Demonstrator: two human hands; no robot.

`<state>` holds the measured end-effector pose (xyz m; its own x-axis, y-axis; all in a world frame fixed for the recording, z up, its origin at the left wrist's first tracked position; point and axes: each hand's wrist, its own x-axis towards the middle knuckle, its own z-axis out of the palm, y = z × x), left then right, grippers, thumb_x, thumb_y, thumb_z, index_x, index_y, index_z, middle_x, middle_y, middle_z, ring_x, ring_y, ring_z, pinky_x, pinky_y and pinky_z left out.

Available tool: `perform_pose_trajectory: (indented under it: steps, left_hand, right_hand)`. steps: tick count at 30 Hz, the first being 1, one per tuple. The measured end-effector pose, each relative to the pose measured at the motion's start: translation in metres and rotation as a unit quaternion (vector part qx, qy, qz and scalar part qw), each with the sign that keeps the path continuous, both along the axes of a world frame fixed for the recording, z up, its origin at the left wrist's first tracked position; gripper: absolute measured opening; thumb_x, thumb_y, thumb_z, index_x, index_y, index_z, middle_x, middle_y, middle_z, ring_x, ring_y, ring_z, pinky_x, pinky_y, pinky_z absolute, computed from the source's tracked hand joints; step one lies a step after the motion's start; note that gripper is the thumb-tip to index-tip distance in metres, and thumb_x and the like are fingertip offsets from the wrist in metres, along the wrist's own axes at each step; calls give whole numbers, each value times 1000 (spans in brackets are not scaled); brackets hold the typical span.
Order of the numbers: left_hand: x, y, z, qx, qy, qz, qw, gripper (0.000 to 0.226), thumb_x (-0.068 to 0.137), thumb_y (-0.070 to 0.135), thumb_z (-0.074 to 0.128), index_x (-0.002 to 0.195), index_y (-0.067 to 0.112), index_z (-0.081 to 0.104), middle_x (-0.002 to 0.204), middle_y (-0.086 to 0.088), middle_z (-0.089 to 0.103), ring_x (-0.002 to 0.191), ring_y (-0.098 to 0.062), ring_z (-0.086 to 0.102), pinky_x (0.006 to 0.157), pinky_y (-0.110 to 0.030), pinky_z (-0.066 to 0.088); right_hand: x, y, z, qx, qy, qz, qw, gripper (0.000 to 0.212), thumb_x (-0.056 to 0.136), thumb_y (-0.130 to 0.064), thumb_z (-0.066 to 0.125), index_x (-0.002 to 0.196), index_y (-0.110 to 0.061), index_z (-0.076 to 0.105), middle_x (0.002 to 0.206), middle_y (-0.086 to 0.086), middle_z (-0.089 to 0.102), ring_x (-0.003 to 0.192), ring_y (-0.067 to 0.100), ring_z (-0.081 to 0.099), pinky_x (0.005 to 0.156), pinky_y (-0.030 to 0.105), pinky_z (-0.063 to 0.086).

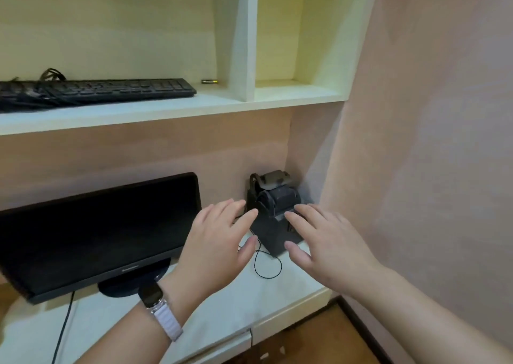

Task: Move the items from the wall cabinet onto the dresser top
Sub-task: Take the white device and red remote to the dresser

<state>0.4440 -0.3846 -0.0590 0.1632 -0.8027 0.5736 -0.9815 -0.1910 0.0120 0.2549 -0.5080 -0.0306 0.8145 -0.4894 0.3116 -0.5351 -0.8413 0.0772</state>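
Note:
A black boxy device (273, 211) with a thin black cord (268, 266) stands on the white dresser top (227, 311), in the corner against the pink wall. My left hand (219, 241) and my right hand (327, 241) hover on either side of the device, fingers spread, holding nothing. My right fingertips overlap its right front edge; contact is unclear. In the wall cabinet (247, 58) above, a black keyboard (97, 90) with tangled cables lies on the left shelf. A small battery (209, 81) lies to its right. The right compartment (291, 58) holds nothing.
A black monitor (94, 233) on a round base stands on the dresser at the left, its cable hanging over the front edge. The pink wall (430, 141) closes in the right side. Wooden floor shows at the bottom right.

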Motion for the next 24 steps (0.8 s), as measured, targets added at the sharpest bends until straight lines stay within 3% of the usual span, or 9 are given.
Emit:
perform_pose_trajectory:
  steps: [9, 15, 19, 24]
  left_hand:
    - [18, -70, 44, -35, -30, -19, 999, 44, 84, 39, 61, 124, 22, 63, 129, -4, 61, 123, -27, 53, 103, -46, 39]
    - [17, -121, 93, -70, -48, 19, 996, 46, 85, 44, 55, 125, 23, 63, 132, -4, 59, 124, -27, 52, 101, -47, 41]
    - [12, -156, 137, -124, -58, 39, 990, 46, 85, 46, 53, 124, 22, 64, 131, -4, 60, 121, -27, 55, 99, -42, 39]
    - [2, -188, 189, -186, -86, 47, 978, 44, 85, 46, 53, 120, 23, 66, 128, -1, 61, 117, -26, 57, 92, -39, 43]
  right_hand:
    - [26, -73, 46, -61, -89, 15, 994, 50, 86, -51, 47, 122, -19, 61, 126, 0, 61, 117, 23, 54, 94, 31, 32]
    - [33, -136, 89, -79, -142, 60, 985, 50, 85, -51, 47, 122, -20, 60, 128, 2, 60, 119, 26, 55, 95, 37, 45]
    - [30, -182, 128, -139, -186, 99, 968, 48, 83, -51, 47, 116, -19, 63, 124, 3, 63, 113, 26, 59, 90, 37, 48]
    - [34, -229, 182, -206, -246, 143, 936, 48, 84, -49, 47, 114, -16, 66, 120, 7, 65, 109, 28, 60, 89, 36, 40]
